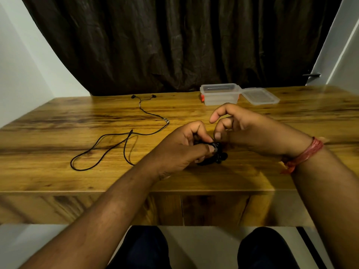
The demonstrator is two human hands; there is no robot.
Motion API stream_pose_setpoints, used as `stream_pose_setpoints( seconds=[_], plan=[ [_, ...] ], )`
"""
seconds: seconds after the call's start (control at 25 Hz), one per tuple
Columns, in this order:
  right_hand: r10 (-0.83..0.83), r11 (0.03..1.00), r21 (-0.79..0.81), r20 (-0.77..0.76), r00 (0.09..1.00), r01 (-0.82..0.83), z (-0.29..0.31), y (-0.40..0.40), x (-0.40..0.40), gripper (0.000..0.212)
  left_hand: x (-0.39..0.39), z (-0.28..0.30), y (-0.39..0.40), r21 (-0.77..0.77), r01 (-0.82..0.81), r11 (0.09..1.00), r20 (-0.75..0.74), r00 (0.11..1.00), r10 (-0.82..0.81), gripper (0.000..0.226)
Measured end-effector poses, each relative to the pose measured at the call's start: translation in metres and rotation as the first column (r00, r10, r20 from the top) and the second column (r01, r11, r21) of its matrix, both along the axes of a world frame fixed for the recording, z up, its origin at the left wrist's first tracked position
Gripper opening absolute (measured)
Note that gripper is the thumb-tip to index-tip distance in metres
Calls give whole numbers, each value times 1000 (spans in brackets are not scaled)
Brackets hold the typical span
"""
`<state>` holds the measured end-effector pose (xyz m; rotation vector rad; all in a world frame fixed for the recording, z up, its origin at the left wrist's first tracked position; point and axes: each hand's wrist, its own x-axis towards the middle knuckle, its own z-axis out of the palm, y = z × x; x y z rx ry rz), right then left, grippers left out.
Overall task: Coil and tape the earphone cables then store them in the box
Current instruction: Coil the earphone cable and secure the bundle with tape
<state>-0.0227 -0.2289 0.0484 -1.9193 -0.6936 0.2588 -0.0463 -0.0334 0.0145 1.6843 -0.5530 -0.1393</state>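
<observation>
Hands meet over the near-centre of the wooden table, both working a small black bundle of earphone cable. Left hand grips the bundle: fingers curled round it, thumb pressed across the top w/ the tip on the dark wrap. Earbuds poke out on the bundle's right side. Right hand sits just right of and above it, fingers bent & spread apart; one fingertip comes down at the bundle's top edge, index finger lifted clear. Can't tell if the right hand actually pinches anything, since the contact spot is hidden and blurred. Red thread band circles the right wrist.

Second earphone lies loose on the table to the left, uncoiled: cable runs in wide loops near the left hand's wrist, then goes far-left to two buds near the table's far edge. Clear plastic box stands open at far right-centre, well apart from the hands. Its lid lies flat, touching the box's right side. Dark curtain hangs behind the table.
</observation>
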Motion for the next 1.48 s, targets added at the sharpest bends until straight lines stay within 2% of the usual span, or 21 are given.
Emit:
stream_pose_setpoints(
  seconds=[0.12, 0.2, 0.44, 0.68, 0.92, 1.16, 1.36, 1.48],
  plan=[
    [-19, 986, 163, -103, 994, 36, -6, 2, -7, 29, -3, 3, -1, 16, -8, 1000, 110, 994, 6, 22],
    [-48, 975, 211, -126, 991, 74, -7, 4, -10, 30, -3, 4, -1, 54, -21, 998, 181, 983, 10, 20],
    [-110, 970, 203, -132, 985, 135, -1, 6, -12, 36, -8, 2, -5, 246, -207, 947, 442, 893, 81, 12],
    [-146, 973, 157, -135, 980, 167, 5, 7, -14, 39, -4, -1, -9, 257, -343, 903, 704, 707, 68, 11],
    [-155, 983, 82, -91, 984, 163, 8, 9, -15, 39, -3, -2, -7, 251, -330, 910, 706, 705, 61, 13],
    [-149, 987, 51, -73, 986, 153, 6, 9, -10, 38, 1, -4, -3, 290, -335, 896, 720, 694, 27, 6],
    [-166, 985, 34, -72, 984, 169, 6, 10, -8, 34, 1, -8, -6, 337, -477, 812, 833, 553, -21, 10],
    [-182, 983, -37, -22, 983, 181, 7, 13, -9, 34, -1, -11, -8, 338, -553, 761, 879, 475, -45, 16]
  ],
)
